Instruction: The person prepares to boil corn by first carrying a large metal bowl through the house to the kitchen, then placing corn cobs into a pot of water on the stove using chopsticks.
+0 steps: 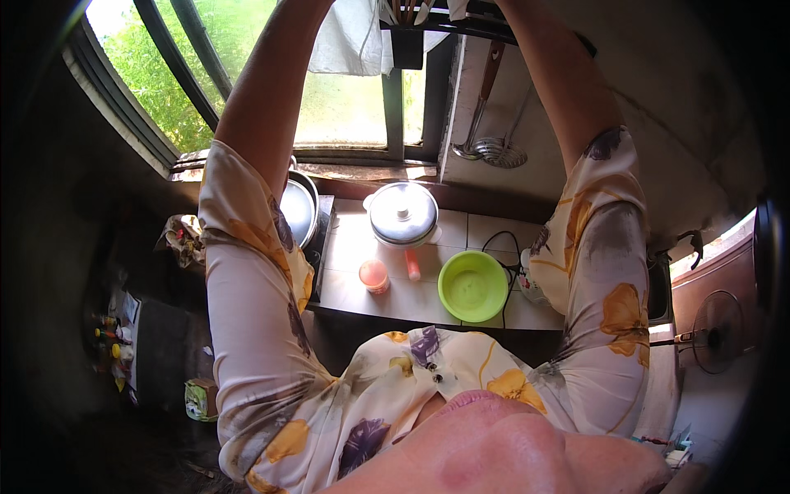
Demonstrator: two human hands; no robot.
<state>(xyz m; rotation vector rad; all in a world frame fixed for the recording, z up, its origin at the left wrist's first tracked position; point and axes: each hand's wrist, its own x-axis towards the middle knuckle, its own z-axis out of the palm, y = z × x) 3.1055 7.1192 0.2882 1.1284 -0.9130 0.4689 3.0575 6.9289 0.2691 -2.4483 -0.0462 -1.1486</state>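
Both of my arms reach up past the top edge, so neither my left hand nor my right hand is in view. Between the forearms hangs a black utensil holder (407,50) with several sticks or handles in it, on a dark rack (475,26). White cloth (344,40) drapes beside it. Before me on the tiled counter (349,238) stands a pot with a shiny metal lid (402,213). In front of it are a jar with a pink lid (373,275) and a small pink-orange item (412,265). A lime-green plastic basin (473,286) sits to their right.
A ladle (478,117) and a skimmer (503,151) hang on the wall right of the window (342,111). Partly behind my left sleeve is a lidded pan (297,207). A black cord (507,302) runs beside the basin. At far right stands a fan (716,333).
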